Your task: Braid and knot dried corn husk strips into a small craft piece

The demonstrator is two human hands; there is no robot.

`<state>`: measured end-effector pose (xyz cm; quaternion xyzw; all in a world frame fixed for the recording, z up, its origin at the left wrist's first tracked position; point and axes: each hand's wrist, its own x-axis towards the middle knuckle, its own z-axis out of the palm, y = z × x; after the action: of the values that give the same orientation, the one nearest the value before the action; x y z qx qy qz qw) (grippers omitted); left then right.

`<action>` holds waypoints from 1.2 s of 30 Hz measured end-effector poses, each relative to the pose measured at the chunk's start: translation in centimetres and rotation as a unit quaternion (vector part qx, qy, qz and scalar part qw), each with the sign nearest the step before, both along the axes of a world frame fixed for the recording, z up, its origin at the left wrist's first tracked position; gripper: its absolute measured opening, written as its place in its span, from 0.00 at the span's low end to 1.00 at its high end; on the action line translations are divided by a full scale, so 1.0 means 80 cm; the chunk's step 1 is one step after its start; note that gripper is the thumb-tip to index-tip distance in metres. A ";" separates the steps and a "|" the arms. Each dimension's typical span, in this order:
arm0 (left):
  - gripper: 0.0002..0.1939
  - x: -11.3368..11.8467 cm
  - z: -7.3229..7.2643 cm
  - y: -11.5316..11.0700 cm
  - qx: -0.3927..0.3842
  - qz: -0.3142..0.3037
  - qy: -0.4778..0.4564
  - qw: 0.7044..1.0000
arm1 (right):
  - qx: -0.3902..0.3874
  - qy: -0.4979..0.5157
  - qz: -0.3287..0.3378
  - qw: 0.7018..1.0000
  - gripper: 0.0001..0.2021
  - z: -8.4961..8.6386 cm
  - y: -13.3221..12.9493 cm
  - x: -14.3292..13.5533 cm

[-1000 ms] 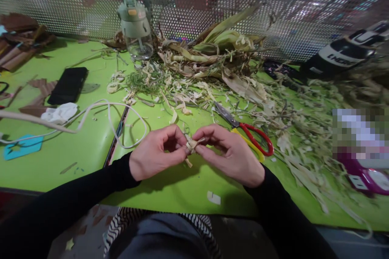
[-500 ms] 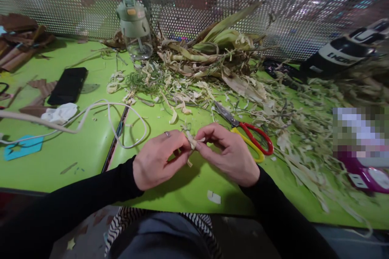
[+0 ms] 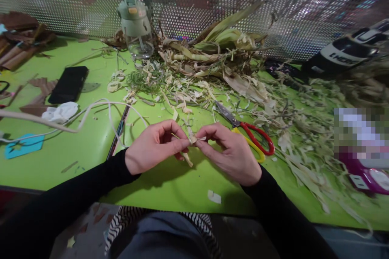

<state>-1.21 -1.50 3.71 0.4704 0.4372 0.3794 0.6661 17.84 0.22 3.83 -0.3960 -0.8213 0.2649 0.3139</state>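
Between my two hands is a small pale piece of corn husk (image 3: 192,138), folded or knotted, with a loose strip hanging below. My left hand (image 3: 159,142) pinches its left side between thumb and fingers. From the right, my right hand (image 3: 227,151) grips the other side with thumb and forefinger. Just behind the right hand lie scissors (image 3: 257,138) with red and yellow handles, blades toward the husk scraps. Those scraps (image 3: 182,96) are spread beyond my fingertips.
A heap of dry corn husks (image 3: 212,50) and a clear bottle (image 3: 138,28) stand by the perforated metal screen. To the left are a black phone (image 3: 68,85), a white cable (image 3: 88,109) and a blue tag (image 3: 24,145). A dark bottle (image 3: 340,50) lies right.
My left hand has turned and shifted slightly left, its thumb now pressing at the husk piece. The hanging strip shows more. My right hand keeps its pinch almost unmoved.
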 end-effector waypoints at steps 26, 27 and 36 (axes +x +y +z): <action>0.09 -0.006 -0.007 0.011 -0.086 -0.068 -0.048 0.993 | -0.035 -0.022 0.013 0.999 0.06 0.002 0.002 0.000; 0.08 -0.005 -0.007 0.010 -0.071 -0.064 -0.034 0.995 | -0.034 -0.025 0.015 0.999 0.06 0.001 0.002 0.000; 0.06 -0.004 -0.008 0.010 -0.025 -0.041 0.001 0.999 | -0.007 -0.007 0.026 1.000 0.05 -0.003 -0.001 -0.004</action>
<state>-1.53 -0.67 3.06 0.4718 0.4274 0.3405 0.6920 17.52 0.15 3.61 -0.3785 -0.8318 0.2756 0.2981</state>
